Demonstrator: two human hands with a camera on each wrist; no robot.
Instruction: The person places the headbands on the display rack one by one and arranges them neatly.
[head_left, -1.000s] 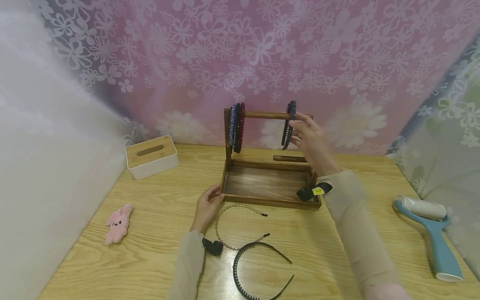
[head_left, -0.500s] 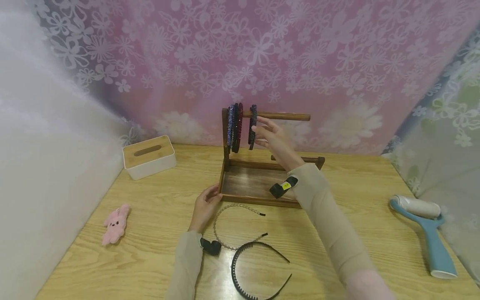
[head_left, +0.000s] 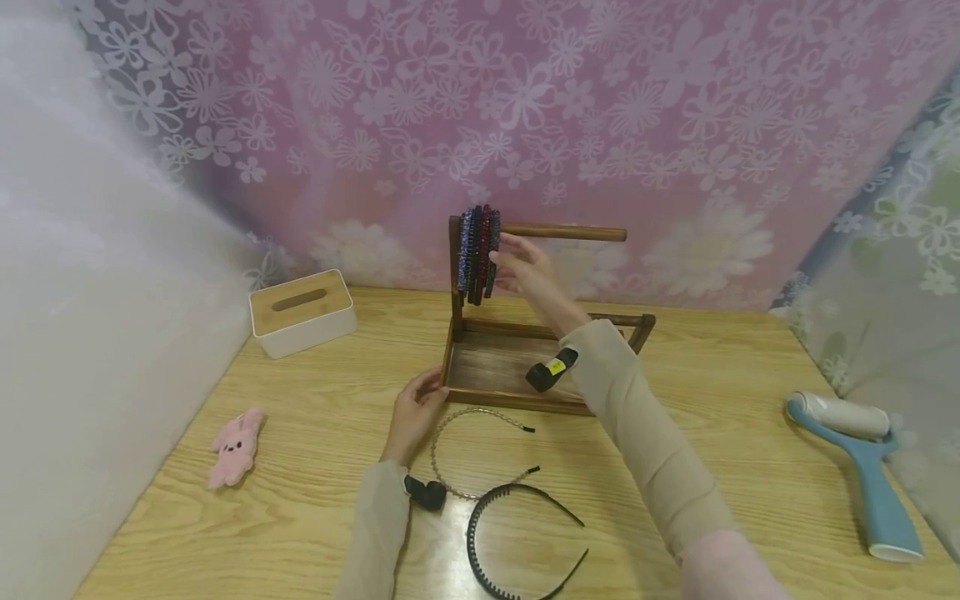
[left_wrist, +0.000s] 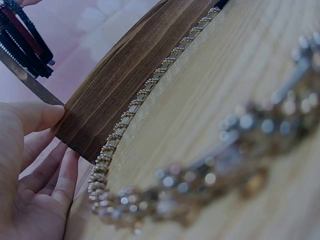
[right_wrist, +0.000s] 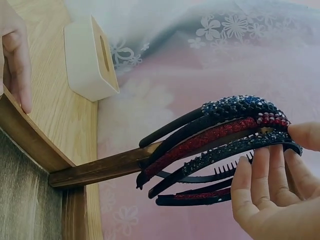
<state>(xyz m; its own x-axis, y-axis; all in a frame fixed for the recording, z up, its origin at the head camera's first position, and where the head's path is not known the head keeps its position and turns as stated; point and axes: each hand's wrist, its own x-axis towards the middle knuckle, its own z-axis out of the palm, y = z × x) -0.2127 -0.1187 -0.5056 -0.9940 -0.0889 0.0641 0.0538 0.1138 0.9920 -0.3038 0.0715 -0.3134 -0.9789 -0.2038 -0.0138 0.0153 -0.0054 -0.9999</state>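
My right hand [head_left: 528, 279] pinches a dark sparkly headband [right_wrist: 232, 150] between thumb and fingers. That band hangs over the upper bar of a wooden headband rack [head_left: 517, 399], close against the others at the bar's left end. Among those are a red glittery headband [right_wrist: 200, 142] and a blue rhinestone headband [right_wrist: 240, 106]. Down at the rack's front left corner, my left hand [head_left: 411, 417] grips the wood, thumb on one face and fingers on another. A beaded headband [head_left: 434, 454] and a black toothed headband [head_left: 471, 542] lie on the table before the rack.
A white tissue box [head_left: 303, 333] with a wooden lid stands at the back left. A pink plush toy [head_left: 236, 448] lies on the left of the table. On the right lies a blue-handled lint roller [head_left: 873, 483]. Behind hangs a pink floral cloth [head_left: 390, 125].
My right hand has slid the dark headband leftward along the upper bar, from near its right end up to the other headbands. The left hand has stayed at the rack's corner.
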